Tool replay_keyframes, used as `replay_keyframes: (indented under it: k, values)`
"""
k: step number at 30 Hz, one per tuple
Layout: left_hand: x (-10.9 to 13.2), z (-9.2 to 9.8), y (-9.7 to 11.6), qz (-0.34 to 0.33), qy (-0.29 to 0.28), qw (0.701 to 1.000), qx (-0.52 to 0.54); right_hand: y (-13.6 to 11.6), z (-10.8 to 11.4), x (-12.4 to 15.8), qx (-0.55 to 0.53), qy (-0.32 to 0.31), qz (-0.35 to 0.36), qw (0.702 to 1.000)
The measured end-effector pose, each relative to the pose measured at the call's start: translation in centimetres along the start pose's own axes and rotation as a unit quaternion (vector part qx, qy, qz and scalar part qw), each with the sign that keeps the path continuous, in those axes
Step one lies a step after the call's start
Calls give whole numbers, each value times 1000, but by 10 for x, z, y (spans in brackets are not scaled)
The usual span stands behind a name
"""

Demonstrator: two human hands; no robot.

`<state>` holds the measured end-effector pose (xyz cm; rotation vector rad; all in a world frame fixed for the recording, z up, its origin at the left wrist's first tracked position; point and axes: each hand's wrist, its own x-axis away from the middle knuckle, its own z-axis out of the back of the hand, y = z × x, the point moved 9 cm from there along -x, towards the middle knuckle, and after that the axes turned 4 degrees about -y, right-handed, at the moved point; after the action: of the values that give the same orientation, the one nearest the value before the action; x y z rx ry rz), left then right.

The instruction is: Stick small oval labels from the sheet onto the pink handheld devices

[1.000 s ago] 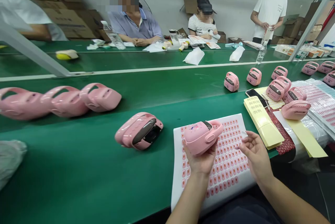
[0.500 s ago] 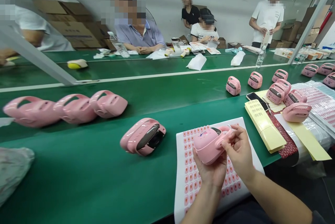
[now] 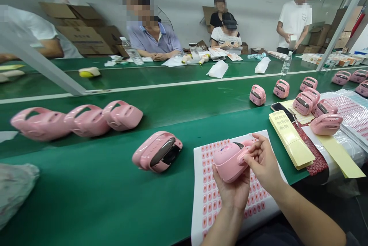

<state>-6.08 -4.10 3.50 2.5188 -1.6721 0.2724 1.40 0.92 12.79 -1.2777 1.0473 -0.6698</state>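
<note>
A pink plastic device (image 3: 230, 163) with a carry handle and a dark front panel is tilted above the sticker sheet. My left hand (image 3: 234, 190) cups it from below, fingers wrapped round its underside. My right hand (image 3: 263, 159) is closed at the handle side, its thumb pressed on the round handle joint; whether a small sticker lies under the thumb I cannot tell. Beneath both hands lies a white sheet of small pink stickers (image 3: 208, 184). To the left, another pink device (image 3: 157, 152) rests on the green table with its dark panel facing right.
Pink devices stand in a row (image 3: 86, 120) on the green belt (image 3: 178, 102), with several more (image 3: 306, 100) at right. Folded yellow sticker paper (image 3: 290, 138), a phone (image 3: 281, 109) and tweezers lie beside me. A metal post (image 3: 48, 58) slants at left. Several people sit or stand opposite.
The row of devices at left has shifted slightly right. My hands keep nearly the same hold, with the right fingers moved a little. Across the belt, a person in black has moved right.
</note>
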Motion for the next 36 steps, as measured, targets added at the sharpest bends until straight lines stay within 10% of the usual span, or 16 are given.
replay_keyframes:
  k: [8,20,25,30,36]
  values:
    - [3,-4,-3,44,-99,994,29,-50,-17,43,293,8,345,892]
    - [6,0,-6,53,-83,995,7,-3,2,-1,172,-71,63,980]
    - [3,-1,25,10,-62,996,-64,38,40,21,161,-61,9,985]
    - [-5,9,53,-57,-55,993,-88,67,40,84,258,-228,66,937]
    - [-11,35,46,-40,-25,994,-102,67,32,121,303,-211,186,911]
